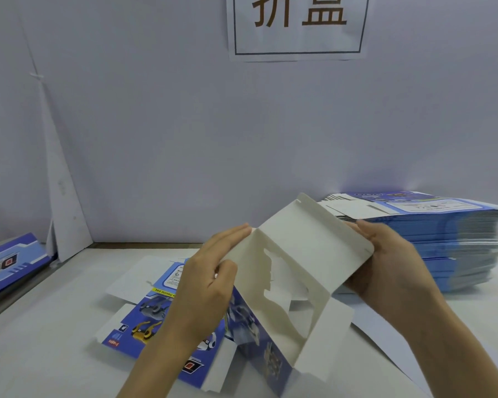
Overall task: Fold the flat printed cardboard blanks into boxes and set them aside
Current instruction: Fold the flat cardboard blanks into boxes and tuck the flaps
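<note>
- The half-folded box (296,248) is held up between both hands above the worktop (41,354), its plain white inside facing the camera, a shaped window cut through the middle panel.
- The left hand (210,282) pinches the box's left flap, fingers stretched along its far side and thumb bent on the near side.
- The right hand (394,265) grips the box's right edge, thumb over the upper panel, fingers hidden behind the card.
- A flat blank (144,326) lies printed side up on the worktop under the left hand and wrist.
- Just beyond the right hand stands a tall stack of blanks (449,239).
- Well left of the left hand, a blue printed carton (9,262) lies at the worktop's edge.
- Farthest, a paper sign (296,27) hangs on the wall (156,124).
</note>
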### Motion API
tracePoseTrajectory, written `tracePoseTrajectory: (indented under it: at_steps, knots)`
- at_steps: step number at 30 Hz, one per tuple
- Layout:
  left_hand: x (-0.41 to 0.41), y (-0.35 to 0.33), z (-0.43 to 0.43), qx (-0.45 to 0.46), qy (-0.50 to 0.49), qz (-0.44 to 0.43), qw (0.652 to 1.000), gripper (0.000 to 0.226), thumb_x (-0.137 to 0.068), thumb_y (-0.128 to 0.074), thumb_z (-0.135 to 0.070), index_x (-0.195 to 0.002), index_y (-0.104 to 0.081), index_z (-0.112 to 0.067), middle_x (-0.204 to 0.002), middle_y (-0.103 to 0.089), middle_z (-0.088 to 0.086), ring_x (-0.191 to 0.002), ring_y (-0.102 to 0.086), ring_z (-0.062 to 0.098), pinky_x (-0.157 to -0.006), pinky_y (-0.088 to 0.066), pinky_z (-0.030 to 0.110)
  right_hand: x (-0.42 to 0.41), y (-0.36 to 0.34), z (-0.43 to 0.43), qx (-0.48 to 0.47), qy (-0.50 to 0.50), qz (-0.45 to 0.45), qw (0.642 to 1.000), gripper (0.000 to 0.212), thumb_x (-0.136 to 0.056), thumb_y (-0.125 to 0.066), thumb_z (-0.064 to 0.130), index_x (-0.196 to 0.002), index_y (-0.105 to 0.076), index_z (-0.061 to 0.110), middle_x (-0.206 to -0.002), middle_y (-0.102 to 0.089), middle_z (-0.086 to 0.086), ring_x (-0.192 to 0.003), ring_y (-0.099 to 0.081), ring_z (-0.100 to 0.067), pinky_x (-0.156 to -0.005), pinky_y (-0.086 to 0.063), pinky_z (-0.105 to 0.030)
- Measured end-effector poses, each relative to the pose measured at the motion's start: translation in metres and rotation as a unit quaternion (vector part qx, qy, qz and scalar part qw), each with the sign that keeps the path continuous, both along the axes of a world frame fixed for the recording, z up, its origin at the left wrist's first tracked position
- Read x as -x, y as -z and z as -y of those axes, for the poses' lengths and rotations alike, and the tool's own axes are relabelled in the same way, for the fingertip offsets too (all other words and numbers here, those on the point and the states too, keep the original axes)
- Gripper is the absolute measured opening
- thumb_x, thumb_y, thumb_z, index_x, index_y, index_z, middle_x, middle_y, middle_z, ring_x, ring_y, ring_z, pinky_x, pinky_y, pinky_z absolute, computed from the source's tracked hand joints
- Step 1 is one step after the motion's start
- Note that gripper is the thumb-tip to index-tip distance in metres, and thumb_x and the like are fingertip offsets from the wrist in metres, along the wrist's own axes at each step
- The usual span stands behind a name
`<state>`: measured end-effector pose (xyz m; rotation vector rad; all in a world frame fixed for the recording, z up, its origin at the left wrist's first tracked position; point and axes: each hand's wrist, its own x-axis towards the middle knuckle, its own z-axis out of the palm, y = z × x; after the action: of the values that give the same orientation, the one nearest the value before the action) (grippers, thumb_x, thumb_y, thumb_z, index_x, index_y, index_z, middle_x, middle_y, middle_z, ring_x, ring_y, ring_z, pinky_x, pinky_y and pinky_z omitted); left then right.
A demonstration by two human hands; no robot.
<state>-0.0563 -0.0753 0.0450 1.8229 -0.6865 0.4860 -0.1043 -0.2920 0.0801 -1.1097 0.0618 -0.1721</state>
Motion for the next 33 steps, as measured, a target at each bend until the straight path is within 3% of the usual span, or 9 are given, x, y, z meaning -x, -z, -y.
tracePoseTrajectory:
  at_steps: [6, 10, 12, 15, 18, 22, 25, 28, 33]
  knots:
    - [-0.007, 0.004, -0.004, 0.154, -0.115, -0.04, 0.981, 0.045, -0.093, -0.045, 0.003, -0.1, -0.068, -0.035, -0.106, -0.07, -0.014, -0.048, -0.047, 0.001, -0.042, -0.035, 0.007, 0.001, -0.006, 0.011, 0.175, -0.056, -0.001, 0.983, 0.045, -0.083, -0.054, 0.041, -0.127, -0.058, 0.028, -0.095, -0.076, -0.002, -0.077, -0.073, -0.023, -0.075, -0.053, -0.041]
    - [-0.021, 0.005, -0.018, 0.256, -0.155, -0.139, 0.944, 0.035, -0.098, -0.041, -0.008, -0.106, -0.068, -0.029, -0.105, -0.068, -0.008, -0.069, -0.058, 0.005, -0.047, -0.045, 0.012, 0.008, 0.013, 0.01, 0.501, -0.189, -0.007, 0.845, 0.114, -0.051, -0.081, 0.066, -0.14, -0.01, 0.066, -0.134, -0.045, 0.035, -0.119, -0.044, 0.021, -0.096, -0.039, -0.007]
    - [-0.023, 0.004, -0.019, 0.311, -0.117, -0.205, 0.921, 0.031, -0.098, -0.043, -0.009, -0.104, -0.067, -0.027, -0.09, -0.069, -0.006, -0.072, -0.066, 0.007, -0.048, -0.049, 0.015, 0.009, 0.024, 0.001, 0.564, -0.189, 0.013, 0.804, 0.127, -0.049, -0.083, 0.067, -0.138, 0.009, 0.07, -0.14, -0.026, 0.043, -0.123, -0.032, 0.027, -0.1, -0.03, -0.001]
    - [-0.023, 0.0, -0.017, 0.305, -0.082, -0.236, 0.919, 0.029, -0.098, -0.044, -0.007, -0.103, -0.062, -0.029, -0.099, -0.066, -0.008, -0.086, -0.066, 0.013, -0.049, -0.051, 0.015, -0.006, 0.037, -0.01, 0.573, -0.09, 0.054, 0.813, 0.125, -0.065, -0.084, 0.046, -0.142, 0.013, 0.062, -0.142, -0.02, 0.036, -0.128, -0.036, 0.014, -0.101, -0.042, -0.016]
    - [-0.023, 0.0, -0.016, 0.273, -0.062, -0.228, 0.933, 0.029, -0.098, -0.047, -0.01, -0.119, -0.054, -0.03, -0.12, -0.059, -0.006, -0.101, -0.062, 0.017, -0.055, -0.054, 0.017, -0.012, 0.037, -0.01, 0.51, -0.032, 0.086, 0.856, 0.11, -0.069, -0.086, 0.023, -0.145, -0.012, 0.052, -0.134, -0.032, 0.032, -0.108, -0.041, 0.028, -0.071, -0.047, -0.003]
    - [-0.018, -0.007, -0.019, 0.296, 0.042, -0.197, 0.934, 0.075, -0.072, -0.075, -0.051, -0.136, -0.037, -0.038, -0.141, -0.047, 0.003, -0.116, -0.06, 0.02, -0.088, -0.055, 0.042, -0.016, 0.033, -0.001, 0.395, 0.028, 0.111, 0.912, 0.081, -0.046, -0.085, 0.038, -0.119, -0.052, 0.048, -0.103, -0.069, 0.015, -0.095, -0.066, 0.0, -0.07, -0.052, -0.014]
    - [-0.016, -0.009, -0.019, 0.149, 0.058, -0.213, 0.964, 0.088, -0.052, -0.071, -0.064, -0.13, -0.033, -0.05, -0.136, -0.047, -0.012, -0.118, -0.057, 0.011, -0.095, -0.051, 0.037, -0.016, 0.031, 0.001, 0.286, 0.039, 0.118, 0.95, 0.072, -0.052, -0.085, 0.035, -0.118, -0.057, 0.041, -0.101, -0.072, 0.013, -0.091, -0.072, -0.012, -0.063, -0.056, -0.02]
    - [-0.014, 0.0, -0.011, 0.032, 0.108, -0.279, 0.954, 0.095, -0.055, -0.074, -0.057, -0.139, -0.032, -0.042, -0.129, -0.058, -0.013, -0.112, -0.061, 0.008, -0.092, -0.052, 0.029, -0.014, 0.028, -0.001, 0.217, -0.011, 0.099, 0.971, 0.067, -0.059, -0.082, 0.034, -0.122, -0.058, 0.031, -0.109, -0.073, 0.003, -0.092, -0.073, -0.022, -0.063, -0.058, -0.024]
    - [-0.01, 0.008, -0.001, 0.069, 0.166, -0.281, 0.943, 0.054, -0.069, -0.079, -0.036, -0.116, -0.054, -0.027, -0.097, -0.074, -0.013, -0.089, -0.071, 0.01, -0.065, -0.054, 0.016, -0.014, 0.028, -0.002, 0.22, -0.036, 0.096, 0.97, 0.061, -0.066, -0.076, 0.04, -0.124, -0.057, 0.034, -0.116, -0.071, 0.002, -0.096, -0.073, -0.023, -0.069, -0.06, -0.027]
